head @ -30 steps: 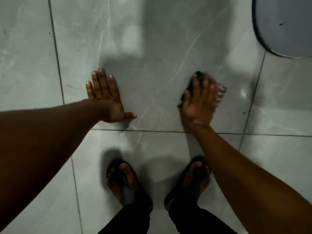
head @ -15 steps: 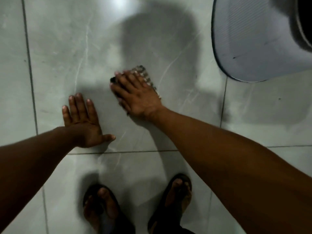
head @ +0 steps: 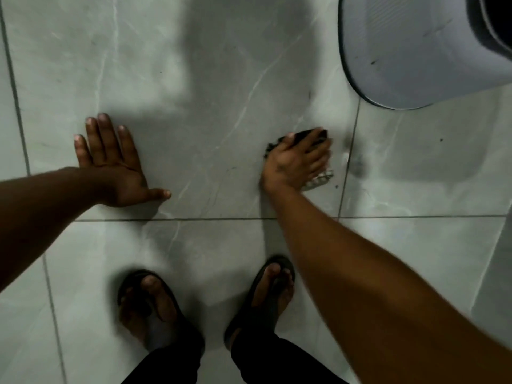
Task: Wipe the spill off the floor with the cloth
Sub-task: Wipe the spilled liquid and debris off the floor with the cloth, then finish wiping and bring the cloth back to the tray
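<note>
My right hand presses flat on a dark patterned cloth on the grey tile floor, right of centre. Only the cloth's dark top edge and a lighter fringe by the fingers show; the hand hides the remainder and is motion-blurred. A faint dark wet smudge lies on the tile just right of the cloth, past a grout line. My left hand rests flat on the floor at the left, fingers spread, holding nothing.
A pale grey rounded object sits on the floor at the upper right, close to the cloth. My two feet in dark sandals stand at the bottom centre. A pale surface edge shows at the right border.
My right hand has swept the cloth from beside my left hand back to the right, near the grout line. My left hand has stayed planted on the floor.
</note>
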